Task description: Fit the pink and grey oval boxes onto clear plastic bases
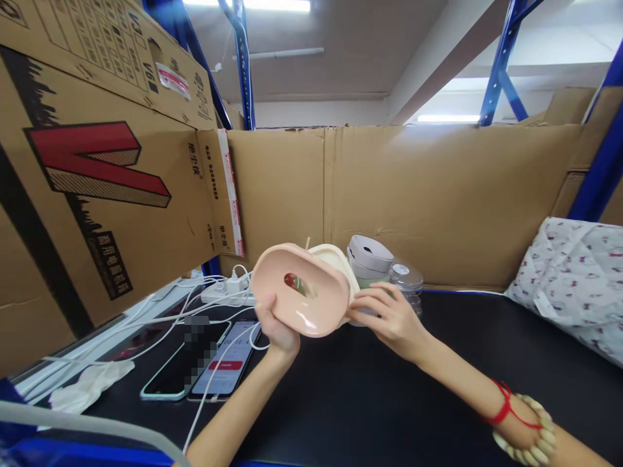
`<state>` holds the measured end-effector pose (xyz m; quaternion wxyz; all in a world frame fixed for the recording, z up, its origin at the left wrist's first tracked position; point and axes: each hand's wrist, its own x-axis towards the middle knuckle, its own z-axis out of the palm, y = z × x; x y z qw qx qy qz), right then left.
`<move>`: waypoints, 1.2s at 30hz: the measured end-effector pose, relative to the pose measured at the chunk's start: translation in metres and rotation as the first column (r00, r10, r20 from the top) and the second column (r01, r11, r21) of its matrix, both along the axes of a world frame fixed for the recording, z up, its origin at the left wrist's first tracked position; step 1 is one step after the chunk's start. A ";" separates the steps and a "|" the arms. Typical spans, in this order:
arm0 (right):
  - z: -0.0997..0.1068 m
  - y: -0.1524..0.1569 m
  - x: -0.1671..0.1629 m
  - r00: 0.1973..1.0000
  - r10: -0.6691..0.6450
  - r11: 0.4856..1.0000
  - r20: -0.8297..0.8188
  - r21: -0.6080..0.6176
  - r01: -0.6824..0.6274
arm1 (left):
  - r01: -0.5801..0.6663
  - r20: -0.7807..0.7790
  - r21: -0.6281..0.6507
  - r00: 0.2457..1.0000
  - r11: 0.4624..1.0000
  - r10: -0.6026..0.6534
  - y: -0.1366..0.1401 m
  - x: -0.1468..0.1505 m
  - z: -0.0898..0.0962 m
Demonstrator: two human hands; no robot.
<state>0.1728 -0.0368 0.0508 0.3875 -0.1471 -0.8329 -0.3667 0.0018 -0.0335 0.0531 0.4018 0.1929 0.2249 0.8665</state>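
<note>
While the raised left hand (278, 326) clamps the pink cover (321, 306), the right (393, 323) seemingly pinches its edge.

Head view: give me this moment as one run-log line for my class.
left hand: holding pink slotted dish | right hand: at right edge of cream piece behind it | nearby: two phones, clear plastic container
</note>
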 end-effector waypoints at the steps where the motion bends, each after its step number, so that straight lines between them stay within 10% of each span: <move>1: -0.005 -0.004 0.003 1.000 0.019 1.000 0.010 0.020 -0.019 | 0.007 -0.022 -0.021 1.000 1.000 -0.007 0.001 0.004 -0.003; 7: -0.029 -0.005 0.020 0.993 0.121 0.992 -0.013 -0.029 -0.121 | 0.391 -0.035 -0.271 0.909 0.879 -0.416 -0.002 0.015 -0.009; 11: -0.035 -0.002 0.034 0.890 0.101 0.903 -0.445 -0.335 -0.270 | 0.535 -0.077 -0.340 0.804 0.773 -0.590 -0.003 0.011 -0.009; 13: -0.037 -0.004 0.038 0.750 -0.023 0.694 -0.661 -0.550 -0.464 | 0.581 -0.147 -0.354 0.739 0.733 -0.657 -0.003 0.013 -0.014; 17: -0.041 -0.009 0.035 0.724 -0.285 0.043 -0.628 -0.763 -0.645 | 0.637 -0.309 -0.407 0.579 0.655 -0.755 -0.005 0.022 -0.029; 20: -0.042 -0.012 0.030 0.795 -0.335 -0.173 -0.506 -0.797 -0.579 | 0.647 -0.362 -0.431 0.515 0.629 -0.777 -0.005 0.025 -0.036; 27: -0.038 -0.013 0.029 0.702 -0.455 -0.117 -0.548 -0.745 -0.657 | 0.685 -0.361 -0.588 0.255 0.431 -0.897 0.000 0.019 -0.034; 36: -0.037 -0.011 0.036 0.740 -0.402 -0.184 -0.539 -0.744 -0.642 | 0.641 -0.410 -0.577 0.310 0.506 -0.858 -0.001 0.022 -0.039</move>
